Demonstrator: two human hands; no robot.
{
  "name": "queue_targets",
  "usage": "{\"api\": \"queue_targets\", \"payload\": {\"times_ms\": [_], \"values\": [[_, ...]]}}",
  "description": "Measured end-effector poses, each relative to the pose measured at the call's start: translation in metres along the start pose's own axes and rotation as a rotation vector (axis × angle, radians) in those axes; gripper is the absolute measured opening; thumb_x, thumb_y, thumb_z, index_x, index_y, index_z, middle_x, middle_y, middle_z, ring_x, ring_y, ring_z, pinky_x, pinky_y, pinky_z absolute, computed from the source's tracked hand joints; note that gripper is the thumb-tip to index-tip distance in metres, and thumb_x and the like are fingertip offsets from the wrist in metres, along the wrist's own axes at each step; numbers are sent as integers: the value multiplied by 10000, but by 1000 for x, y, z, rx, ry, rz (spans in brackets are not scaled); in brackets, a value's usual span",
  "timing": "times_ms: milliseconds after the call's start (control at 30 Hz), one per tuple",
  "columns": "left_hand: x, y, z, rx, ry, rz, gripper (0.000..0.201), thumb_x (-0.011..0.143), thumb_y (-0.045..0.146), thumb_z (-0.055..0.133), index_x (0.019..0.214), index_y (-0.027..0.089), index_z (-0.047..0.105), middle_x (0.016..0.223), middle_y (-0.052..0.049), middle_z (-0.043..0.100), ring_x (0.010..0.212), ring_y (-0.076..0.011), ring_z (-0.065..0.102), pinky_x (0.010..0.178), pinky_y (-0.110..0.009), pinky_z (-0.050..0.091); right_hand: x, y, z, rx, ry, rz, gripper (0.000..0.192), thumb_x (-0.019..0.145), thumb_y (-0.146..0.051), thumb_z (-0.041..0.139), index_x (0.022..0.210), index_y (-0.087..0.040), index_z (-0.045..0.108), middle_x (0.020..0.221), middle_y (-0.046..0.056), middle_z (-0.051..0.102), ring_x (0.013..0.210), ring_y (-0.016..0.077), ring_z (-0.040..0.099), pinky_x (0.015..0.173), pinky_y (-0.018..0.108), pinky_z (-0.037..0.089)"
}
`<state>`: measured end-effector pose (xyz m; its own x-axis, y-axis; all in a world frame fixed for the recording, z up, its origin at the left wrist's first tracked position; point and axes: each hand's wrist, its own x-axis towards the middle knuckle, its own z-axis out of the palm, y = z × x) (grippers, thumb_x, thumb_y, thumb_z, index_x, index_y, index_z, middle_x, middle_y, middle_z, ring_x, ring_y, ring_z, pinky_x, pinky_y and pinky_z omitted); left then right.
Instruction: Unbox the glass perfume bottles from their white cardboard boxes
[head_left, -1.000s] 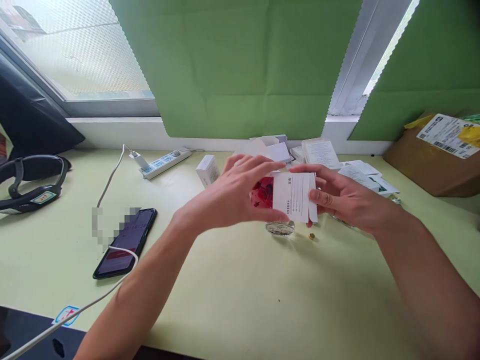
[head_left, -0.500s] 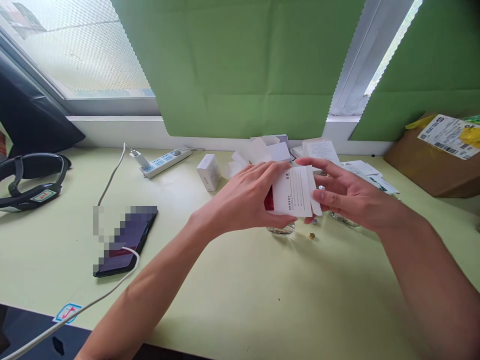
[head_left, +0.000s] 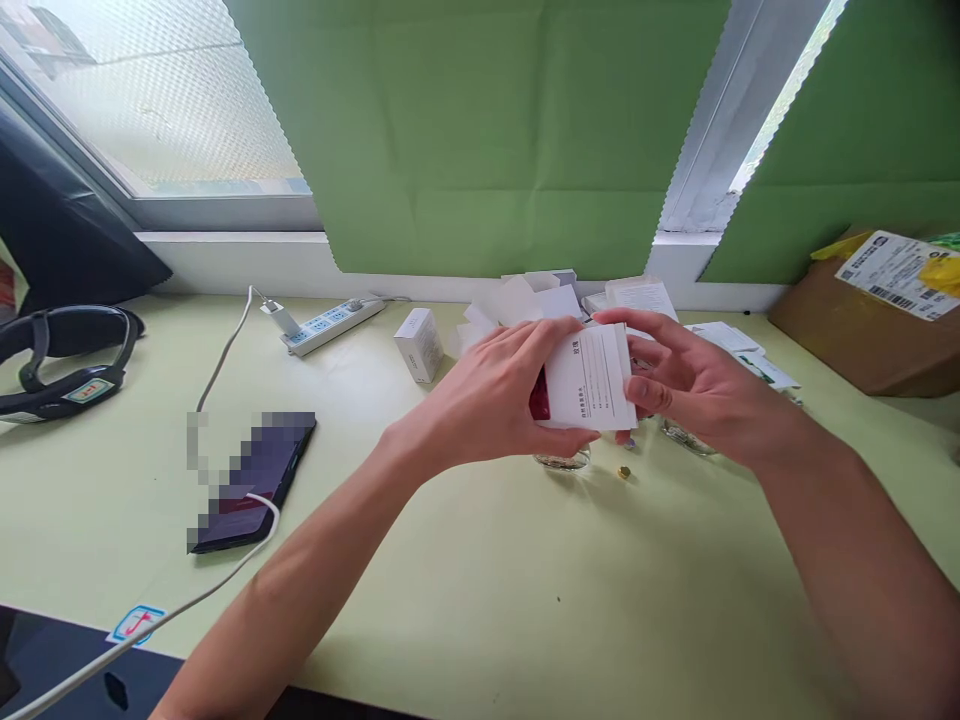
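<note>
A small white carton (head_left: 591, 378) with printed lines and a dark red panel at its left end is held above the table. My left hand (head_left: 504, 388) grips it from the left, fingers over the top and thumb along the lower edge. My right hand (head_left: 686, 390) is at the carton's right end, thumb pressed on the edge and index finger at the top corner; the other fingers are partly hidden behind. Below the carton, a glass container (head_left: 564, 460) shows only its base. A small gold-coloured piece (head_left: 624, 472) lies to its right on the table.
Another white box (head_left: 418, 345) stands left of my hands. Behind are opened white packaging (head_left: 525, 300) and papers (head_left: 742, 350). A second glass piece (head_left: 688, 437) sits under my right hand. Also on the table are a phone (head_left: 259, 490), power strip (head_left: 334, 327), black headset (head_left: 67, 365) and brown parcel (head_left: 862, 330).
The flap that stuck out at the carton's right end is now folded in. My right thumb has moved slightly onto that end, and the carton has tilted a little.
</note>
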<state>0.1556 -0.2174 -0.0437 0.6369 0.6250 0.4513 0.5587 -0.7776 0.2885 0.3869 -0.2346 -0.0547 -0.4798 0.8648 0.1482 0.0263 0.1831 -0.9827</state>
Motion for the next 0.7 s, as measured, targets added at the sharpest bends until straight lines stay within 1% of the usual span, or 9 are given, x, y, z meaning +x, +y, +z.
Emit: {"api": "queue_targets", "payload": {"times_ms": [67,133,200,333,400,500,567,700], "values": [[0,0,1,-3,3,10,799,700,505,760,1354,211,406,1169,-90,629,1082,-266,591,916,-397,481,0,2,-1,3,-2,-4,541,900,-356,650,1391,-433,437,1186,33,581,886,190,659,638,317,627],[-1,-1,2,-18,4,32,800,710,521,751,1366,227,400,1228,-95,619,1129,-278,578,948,-413,476,0,5,-2,8,-13,2,568,891,-360,661,1402,-439,426,1240,36,563,947,205,653,683,326,624],[-1,-3,3,-46,8,87,805,711,519,753,1375,246,389,1299,-96,595,1181,-285,557,987,-423,463,0,9,-3,41,-53,6,617,876,-364,679,1422,-445,402,1301,34,545,1047,221,633,756,337,617],[0,-4,3,-103,-16,225,791,728,468,756,1383,248,370,1407,-100,535,1290,-276,499,1094,-431,394,-1,14,-6,141,-160,11,794,810,-363,752,1471,-454,322,1407,21,504,1199,240,571,862,350,586],[1,-5,2,-109,-38,257,781,741,449,752,1389,243,368,1428,-102,519,1333,-273,466,1131,-436,358,-3,16,-8,157,-186,28,814,812,-399,744,1490,-451,295,1377,25,539,1211,245,566,875,357,578],[1,-4,1,-104,-45,278,779,749,437,750,1395,231,367,1425,-100,523,1360,-265,442,1157,-430,332,-5,16,-12,166,-187,57,676,900,-479,616,1497,-449,302,1233,28,626,1111,223,621,829,337,588],[1,-3,1,-93,-39,282,775,755,434,749,1396,219,369,1427,-92,521,1366,-254,438,1168,-415,321,-6,16,-14,173,-177,66,596,938,-480,553,1487,-462,322,1162,21,652,1051,210,645,792,321,596],[0,-1,1,-62,-36,292,772,763,435,752,1394,206,370,1445,-80,505,1365,-235,439,1185,-394,301,-5,15,-13,168,-180,68,595,934,-470,562,1482,-467,333,1082,21,679,1027,227,660,777,335,602]]}}
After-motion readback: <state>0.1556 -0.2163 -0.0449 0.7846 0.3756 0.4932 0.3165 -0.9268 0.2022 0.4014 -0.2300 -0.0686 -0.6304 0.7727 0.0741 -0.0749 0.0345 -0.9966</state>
